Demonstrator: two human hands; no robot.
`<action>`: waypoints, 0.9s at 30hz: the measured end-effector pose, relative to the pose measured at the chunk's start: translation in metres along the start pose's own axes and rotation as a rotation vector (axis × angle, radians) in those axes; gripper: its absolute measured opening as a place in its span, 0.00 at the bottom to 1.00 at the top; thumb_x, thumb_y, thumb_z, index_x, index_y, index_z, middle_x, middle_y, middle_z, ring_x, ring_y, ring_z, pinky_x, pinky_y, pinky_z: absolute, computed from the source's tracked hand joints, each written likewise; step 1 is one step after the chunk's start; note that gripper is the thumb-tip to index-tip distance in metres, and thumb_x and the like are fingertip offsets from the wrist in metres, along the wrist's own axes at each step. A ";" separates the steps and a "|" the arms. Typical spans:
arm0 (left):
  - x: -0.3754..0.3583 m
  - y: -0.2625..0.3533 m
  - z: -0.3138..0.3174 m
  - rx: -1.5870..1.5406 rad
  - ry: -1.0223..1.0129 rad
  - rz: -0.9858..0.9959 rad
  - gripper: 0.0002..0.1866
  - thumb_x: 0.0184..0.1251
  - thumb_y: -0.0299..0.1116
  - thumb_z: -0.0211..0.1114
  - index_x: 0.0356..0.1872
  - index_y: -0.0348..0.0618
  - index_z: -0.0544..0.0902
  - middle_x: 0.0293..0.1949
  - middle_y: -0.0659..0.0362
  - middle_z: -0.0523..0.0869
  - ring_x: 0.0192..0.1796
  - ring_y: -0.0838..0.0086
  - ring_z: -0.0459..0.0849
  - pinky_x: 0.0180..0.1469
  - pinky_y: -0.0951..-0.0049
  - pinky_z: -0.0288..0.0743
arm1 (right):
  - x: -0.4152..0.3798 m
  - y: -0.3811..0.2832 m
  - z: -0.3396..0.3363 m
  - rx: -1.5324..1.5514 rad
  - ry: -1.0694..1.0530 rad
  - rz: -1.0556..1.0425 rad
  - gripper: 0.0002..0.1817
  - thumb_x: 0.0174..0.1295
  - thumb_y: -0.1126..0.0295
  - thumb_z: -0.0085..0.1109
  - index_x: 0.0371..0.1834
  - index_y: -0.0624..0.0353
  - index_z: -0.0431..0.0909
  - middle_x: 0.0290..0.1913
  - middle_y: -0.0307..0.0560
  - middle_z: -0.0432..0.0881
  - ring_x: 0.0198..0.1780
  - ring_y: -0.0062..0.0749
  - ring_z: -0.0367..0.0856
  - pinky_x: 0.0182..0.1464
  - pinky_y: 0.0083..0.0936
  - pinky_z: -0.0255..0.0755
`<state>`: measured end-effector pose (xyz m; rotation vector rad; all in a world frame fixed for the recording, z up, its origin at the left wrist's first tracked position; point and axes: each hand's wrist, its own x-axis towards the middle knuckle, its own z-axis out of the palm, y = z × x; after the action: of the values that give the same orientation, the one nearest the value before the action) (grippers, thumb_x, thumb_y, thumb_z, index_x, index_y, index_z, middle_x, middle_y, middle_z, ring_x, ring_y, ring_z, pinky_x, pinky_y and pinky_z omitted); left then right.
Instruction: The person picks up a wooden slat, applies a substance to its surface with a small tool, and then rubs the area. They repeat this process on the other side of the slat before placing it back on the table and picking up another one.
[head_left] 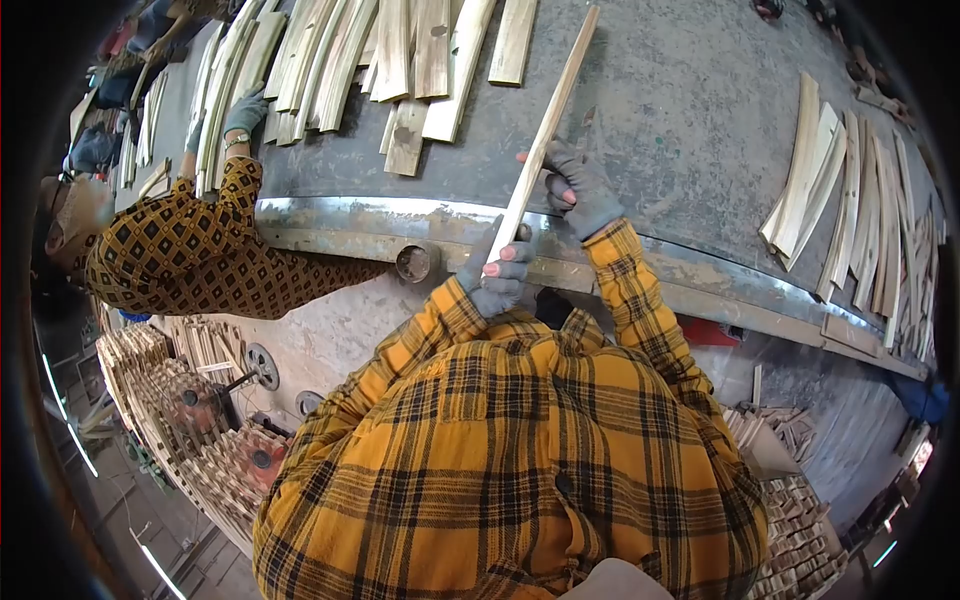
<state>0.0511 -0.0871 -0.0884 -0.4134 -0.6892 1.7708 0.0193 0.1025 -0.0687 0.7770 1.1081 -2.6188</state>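
Observation:
A long, narrow wooden slat [545,128] is held up at a slant over the front edge of the worktable, its far end pointing away from me. My left hand [496,278], in a grey glove with bare fingertips, is closed around the near end. Higher up, my right hand [586,188] wears a similar glove and has its fingers curled at the slat's right side. One fingertip shows past the slat's left edge, and the thumb is bent in. The slat covers part of that grip.
The grey worktable [680,150] has a metal-edged front. Wooden slats lie at the back left [410,60] and in a right-hand group [850,200]. A co-worker's gloved hand [245,112] touches slats at left. Stacked wood pieces [150,380] stand below the table.

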 end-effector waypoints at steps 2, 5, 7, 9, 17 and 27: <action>0.013 0.002 -0.018 -0.005 -0.129 -0.041 0.18 0.75 0.35 0.45 0.54 0.29 0.68 0.34 0.51 0.74 0.26 0.71 0.78 0.19 0.79 0.72 | 0.004 0.007 -0.014 0.015 0.083 -0.079 0.21 0.60 0.72 0.61 0.57 0.63 0.72 0.32 0.38 0.79 0.14 0.11 0.57 0.15 0.11 0.50; 0.029 0.000 -0.019 0.160 -0.025 -0.042 0.18 0.74 0.32 0.44 0.56 0.27 0.66 0.37 0.47 0.75 0.32 0.63 0.81 0.28 0.74 0.79 | -0.002 -0.009 -0.030 -0.012 0.191 -0.230 0.30 0.54 0.78 0.66 0.62 0.62 0.69 0.36 0.38 0.80 0.16 0.12 0.59 0.15 0.12 0.51; 0.038 0.006 -0.013 0.388 0.195 -0.057 0.18 0.74 0.32 0.45 0.55 0.26 0.67 0.40 0.46 0.76 0.36 0.60 0.82 0.33 0.71 0.81 | -0.013 -0.026 -0.036 0.002 0.227 -0.253 0.32 0.53 0.79 0.66 0.64 0.63 0.67 0.39 0.40 0.80 0.16 0.11 0.60 0.15 0.11 0.52; 0.053 0.017 -0.003 0.917 0.471 -0.095 0.18 0.73 0.37 0.49 0.52 0.29 0.72 0.42 0.45 0.80 0.42 0.62 0.83 0.41 0.70 0.81 | -0.021 -0.038 -0.045 -0.090 0.336 -0.299 0.30 0.57 0.80 0.61 0.64 0.68 0.65 0.38 0.42 0.80 0.14 0.10 0.60 0.14 0.09 0.54; 0.143 0.096 0.063 1.920 0.961 0.415 0.12 0.68 0.36 0.55 0.42 0.37 0.78 0.27 0.58 0.83 0.23 0.74 0.81 0.25 0.75 0.76 | -0.063 -0.108 -0.125 -0.373 0.523 -0.418 0.28 0.54 0.79 0.64 0.60 0.67 0.70 0.40 0.44 0.82 0.24 0.14 0.72 0.23 0.09 0.65; 0.163 0.068 0.036 2.434 1.112 0.249 0.20 0.65 0.45 0.60 0.50 0.40 0.77 0.33 0.56 0.84 0.33 0.68 0.84 0.38 0.69 0.80 | -0.050 -0.098 -0.135 -0.214 0.683 -0.540 0.30 0.48 0.75 0.69 0.57 0.63 0.73 0.26 0.36 0.75 0.21 0.18 0.68 0.21 0.17 0.66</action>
<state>-0.0704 0.0457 -0.0935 0.3335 2.1977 1.0656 0.0782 0.2661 -0.0613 1.5719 1.9764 -2.6032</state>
